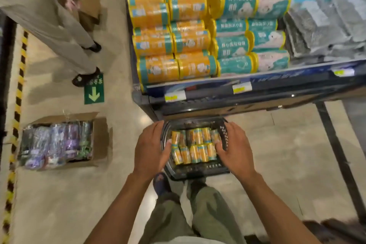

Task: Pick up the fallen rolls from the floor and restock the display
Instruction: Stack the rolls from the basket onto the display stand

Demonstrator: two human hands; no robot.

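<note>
- Head view: we reckon the main risk is a spill. The small orange rolls (195,145) sit loose in two rows, so a squeeze from the sides alone could buckle the block and drop the middle ones back into the basket (198,170) or onto the floor.
- We also judge the lift to the shelf (277,83) tricky, since the orange stack (158,45) there looks full to the front edge.
- Our left hand (150,148) curls its fingers (168,143) over the leftmost rolls, and our right hand (231,150) digs bent fingers (218,145) in at the right end.
- The rolls lie between both hands, inside the basket, on the floor below the shelf.
</note>
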